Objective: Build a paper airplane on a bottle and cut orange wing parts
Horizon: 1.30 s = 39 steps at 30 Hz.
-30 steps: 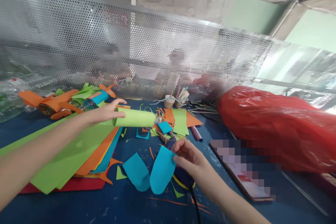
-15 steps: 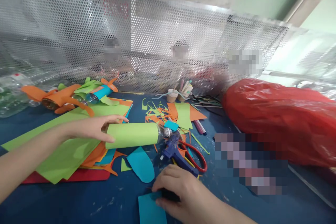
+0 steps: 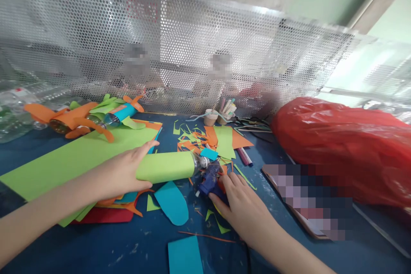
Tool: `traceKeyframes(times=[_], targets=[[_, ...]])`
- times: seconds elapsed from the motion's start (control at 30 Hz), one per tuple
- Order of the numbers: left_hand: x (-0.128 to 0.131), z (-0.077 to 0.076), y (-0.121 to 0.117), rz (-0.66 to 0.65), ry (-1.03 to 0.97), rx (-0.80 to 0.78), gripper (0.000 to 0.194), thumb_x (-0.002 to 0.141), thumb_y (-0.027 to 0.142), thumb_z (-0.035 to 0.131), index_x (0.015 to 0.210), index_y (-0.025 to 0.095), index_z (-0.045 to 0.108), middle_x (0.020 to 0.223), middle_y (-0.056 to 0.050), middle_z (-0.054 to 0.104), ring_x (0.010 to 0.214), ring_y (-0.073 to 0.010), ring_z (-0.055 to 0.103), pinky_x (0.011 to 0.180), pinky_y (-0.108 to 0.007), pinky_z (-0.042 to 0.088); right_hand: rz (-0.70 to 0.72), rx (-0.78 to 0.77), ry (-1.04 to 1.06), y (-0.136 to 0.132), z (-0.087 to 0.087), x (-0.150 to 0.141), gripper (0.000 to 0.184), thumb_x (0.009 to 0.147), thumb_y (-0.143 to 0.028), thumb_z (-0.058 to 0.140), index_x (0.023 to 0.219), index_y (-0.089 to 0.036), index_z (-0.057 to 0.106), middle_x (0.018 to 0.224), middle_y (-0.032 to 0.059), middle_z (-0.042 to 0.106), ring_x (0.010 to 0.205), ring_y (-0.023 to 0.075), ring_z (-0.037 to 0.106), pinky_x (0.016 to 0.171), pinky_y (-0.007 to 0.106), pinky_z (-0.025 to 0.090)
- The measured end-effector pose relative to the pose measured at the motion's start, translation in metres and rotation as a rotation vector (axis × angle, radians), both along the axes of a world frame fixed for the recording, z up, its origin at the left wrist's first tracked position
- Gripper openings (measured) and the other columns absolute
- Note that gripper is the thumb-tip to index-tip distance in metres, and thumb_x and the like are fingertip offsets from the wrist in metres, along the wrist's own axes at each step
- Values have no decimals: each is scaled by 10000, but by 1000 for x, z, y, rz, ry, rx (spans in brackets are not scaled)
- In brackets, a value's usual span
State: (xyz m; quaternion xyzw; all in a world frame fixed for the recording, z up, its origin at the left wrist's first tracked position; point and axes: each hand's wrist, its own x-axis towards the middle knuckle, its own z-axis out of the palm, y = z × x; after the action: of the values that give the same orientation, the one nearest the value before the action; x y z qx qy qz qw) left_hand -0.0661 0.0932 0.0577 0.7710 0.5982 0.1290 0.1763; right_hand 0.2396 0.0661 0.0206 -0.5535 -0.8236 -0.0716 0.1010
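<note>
A plastic bottle wrapped in lime-green paper (image 3: 168,166) lies on its side on the blue table, its neck pointing right. My left hand (image 3: 126,171) grips its base end, thumb on the near side and fingers on the far side. Close to the bottle's neck, my right hand (image 3: 242,203) is closed around the handle of a blue hot glue gun (image 3: 210,180). Most of that handle is covered by my fingers, and the red scissors are largely hidden there. A blue paper piece with a rounded end (image 3: 173,203) lies between my hands; a blue rectangle (image 3: 185,254) is nearer me.
Green sheets (image 3: 80,150) and orange paper-and-bottle models (image 3: 77,115) are at left. Paper scraps (image 3: 192,137), markers (image 3: 245,156) and cups of sticks (image 3: 211,116) sit farther back. At right are a phone (image 3: 298,205) and a red plastic bag (image 3: 337,150). A perforated metal screen (image 3: 186,43) closes the back.
My right hand has moved up from the blue rectangle and taken hold of the glue gun. My left hand has shifted right and closed more around the bottle's base.
</note>
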Motion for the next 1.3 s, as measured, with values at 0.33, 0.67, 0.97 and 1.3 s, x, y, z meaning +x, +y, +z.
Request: traceKeyframes(times=[0.33,0.67,0.97,1.3], targets=[[-17,24,14,156,-556,-408,694,817,573,536,1419,255,398,1296,-79,643,1109,-292,640,812,-365,548,2,-229,797,-15,27,-4,337,998,-425,305,1092,-204,541,854,66,665,782,228,630,737,337,506],[-18,11,19,77,-699,-529,557,829,565,516,1245,205,603,1184,-73,719,1091,-272,667,865,-337,557,44,-577,1443,-26,30,-16,450,789,-611,653,923,-194,549,573,-79,386,477,105,321,459,237,285],[-6,12,10,107,-334,-223,751,764,635,631,1365,203,504,1483,-111,475,1361,-344,414,1111,-467,315,7,-306,943,-40,24,-9,437,895,-581,509,1007,-187,661,715,42,634,670,213,561,593,294,470],[9,11,4,37,-146,-30,675,793,558,603,1369,219,508,1347,-94,616,1214,-362,568,953,-433,480,-83,-477,905,-31,15,-12,519,913,-665,399,796,-189,569,673,-1,532,649,175,499,614,286,433]])
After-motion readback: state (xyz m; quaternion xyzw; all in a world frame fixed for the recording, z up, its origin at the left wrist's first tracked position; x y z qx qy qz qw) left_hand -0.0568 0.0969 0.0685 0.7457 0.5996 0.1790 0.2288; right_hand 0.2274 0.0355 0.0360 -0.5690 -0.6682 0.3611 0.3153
